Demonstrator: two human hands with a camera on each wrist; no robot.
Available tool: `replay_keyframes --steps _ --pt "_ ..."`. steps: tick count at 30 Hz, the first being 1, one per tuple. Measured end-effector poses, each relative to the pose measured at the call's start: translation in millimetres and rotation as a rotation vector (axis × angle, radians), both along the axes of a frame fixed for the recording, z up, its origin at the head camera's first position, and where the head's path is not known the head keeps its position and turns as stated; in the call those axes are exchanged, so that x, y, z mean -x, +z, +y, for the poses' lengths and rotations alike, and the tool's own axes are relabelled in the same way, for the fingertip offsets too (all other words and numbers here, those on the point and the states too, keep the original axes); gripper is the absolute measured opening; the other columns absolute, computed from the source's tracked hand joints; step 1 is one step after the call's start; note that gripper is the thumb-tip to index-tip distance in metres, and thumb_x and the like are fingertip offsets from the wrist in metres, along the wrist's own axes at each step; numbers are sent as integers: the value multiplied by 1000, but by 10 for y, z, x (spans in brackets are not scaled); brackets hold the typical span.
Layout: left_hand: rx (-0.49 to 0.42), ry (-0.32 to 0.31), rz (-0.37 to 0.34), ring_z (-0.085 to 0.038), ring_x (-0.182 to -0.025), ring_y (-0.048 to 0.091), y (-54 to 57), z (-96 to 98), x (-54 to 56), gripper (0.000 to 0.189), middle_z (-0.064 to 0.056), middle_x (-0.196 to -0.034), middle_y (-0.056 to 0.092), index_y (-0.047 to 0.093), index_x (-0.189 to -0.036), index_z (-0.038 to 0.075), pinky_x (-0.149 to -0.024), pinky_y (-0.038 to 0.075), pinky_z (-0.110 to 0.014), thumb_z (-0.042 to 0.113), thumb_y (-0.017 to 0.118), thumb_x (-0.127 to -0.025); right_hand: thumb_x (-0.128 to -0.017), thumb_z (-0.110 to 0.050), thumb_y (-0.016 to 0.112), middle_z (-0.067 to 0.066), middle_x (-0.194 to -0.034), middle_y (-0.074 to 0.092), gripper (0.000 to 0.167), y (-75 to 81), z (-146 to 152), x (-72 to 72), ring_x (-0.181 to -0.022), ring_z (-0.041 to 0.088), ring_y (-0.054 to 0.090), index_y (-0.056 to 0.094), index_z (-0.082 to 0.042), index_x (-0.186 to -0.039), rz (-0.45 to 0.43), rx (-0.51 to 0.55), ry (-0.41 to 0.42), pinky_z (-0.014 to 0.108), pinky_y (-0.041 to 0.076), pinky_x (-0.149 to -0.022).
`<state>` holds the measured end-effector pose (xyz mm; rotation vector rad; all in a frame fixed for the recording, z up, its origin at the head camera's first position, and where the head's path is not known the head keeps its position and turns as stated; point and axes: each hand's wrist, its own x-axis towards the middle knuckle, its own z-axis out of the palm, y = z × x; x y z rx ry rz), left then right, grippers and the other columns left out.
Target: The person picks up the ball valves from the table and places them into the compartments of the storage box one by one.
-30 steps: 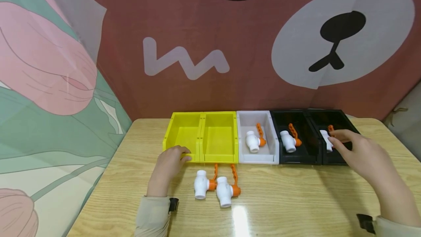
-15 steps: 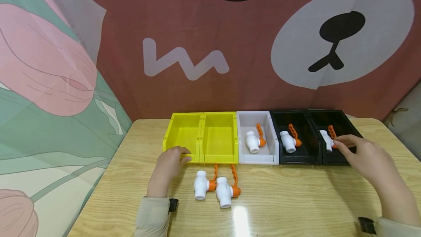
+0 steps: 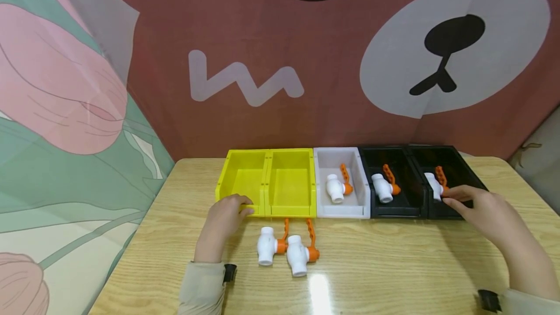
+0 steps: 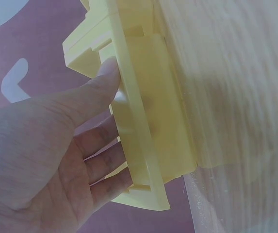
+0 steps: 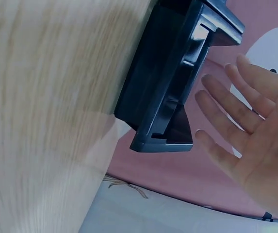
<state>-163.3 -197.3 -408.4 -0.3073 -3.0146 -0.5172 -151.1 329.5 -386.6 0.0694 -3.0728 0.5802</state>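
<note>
My left hand holds the front edge of the left yellow bin, thumb at the lip and fingers reaching over it. On the right, my right hand hovers at the front of the end black bin, its fingers extended and holding nothing in the right wrist view. Inside that bin lies a white ball valve with an orange handle, close to my fingertips in the head view. Two similar ball valves, a left one and a right one, lie on the table before the yellow bins.
A second yellow bin, a white bin and another black bin complete the row on the wooden table. One ball valve sits in the white bin, another valve in that black bin. A printed curtain hangs behind.
My right hand has drawn back from the valve in the end black bin, moving slightly down, so more of the valve and its handle shows. My left hand has stayed put.
</note>
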Motion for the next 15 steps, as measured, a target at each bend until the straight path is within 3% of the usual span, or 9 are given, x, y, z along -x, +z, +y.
replay_keyframes --steps 8,15 --pt "-7 3 -4 -27 -95 68 0 -2 -1 19 -6 -104 72 75 -105 9 -80 56 -43 22 73 -91 -98 -36 63 32 -111 62 46 -55 62 75 -98 53 57 63 5 -120 -67 16 53 58 47 -69" --pt "0 0 -5 -28 -96 68 16 11 -10 20 -7 -105 71 75 -106 9 -81 56 -43 22 73 -91 -92 -19 71 18 -94 69 30 -99 65 125 -89 45 63 67 6 -108 -53 29 109 51 51 -66"
